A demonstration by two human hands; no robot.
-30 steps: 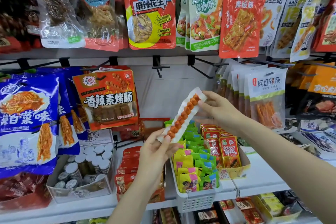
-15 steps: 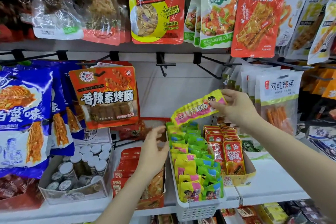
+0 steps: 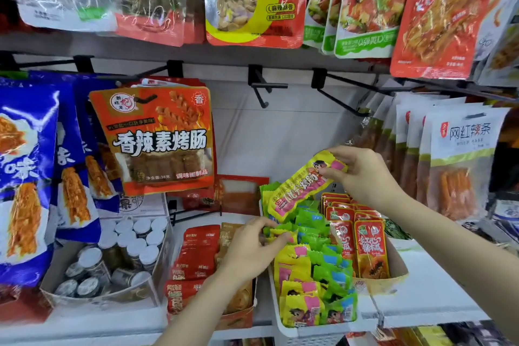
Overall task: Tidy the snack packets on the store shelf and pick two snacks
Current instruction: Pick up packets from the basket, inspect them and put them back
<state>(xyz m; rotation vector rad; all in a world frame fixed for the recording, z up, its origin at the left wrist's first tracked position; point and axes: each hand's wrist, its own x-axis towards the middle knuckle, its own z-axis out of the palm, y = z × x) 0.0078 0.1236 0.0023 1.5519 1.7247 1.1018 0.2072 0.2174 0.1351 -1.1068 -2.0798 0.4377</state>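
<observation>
While right hand (image 3: 362, 177) pinches yellow packet (image 3: 302, 187), left hand (image 3: 252, 250) fingertips hidden (among packets).

A pale back panel (image 3: 280, 126) carries black peg hooks (image 3: 261, 87) above a white, seemingly evenly lit shelf (image 3: 427, 295).

Right hand (image 3: 362, 177) pinches a long yellow packet (image 3: 300, 188) above the white basket (image 3: 295, 330); left hand (image 3: 252, 250) touches green packets (image 3: 311, 225).

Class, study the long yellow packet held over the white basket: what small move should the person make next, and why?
Probably lower the long yellow snack packet into the white plastic basket. The right hand pinches its upper end, tilted above the basket's yellow and green packets, while the left hand touches those at the basket's left edge, seemingly making room.
</observation>
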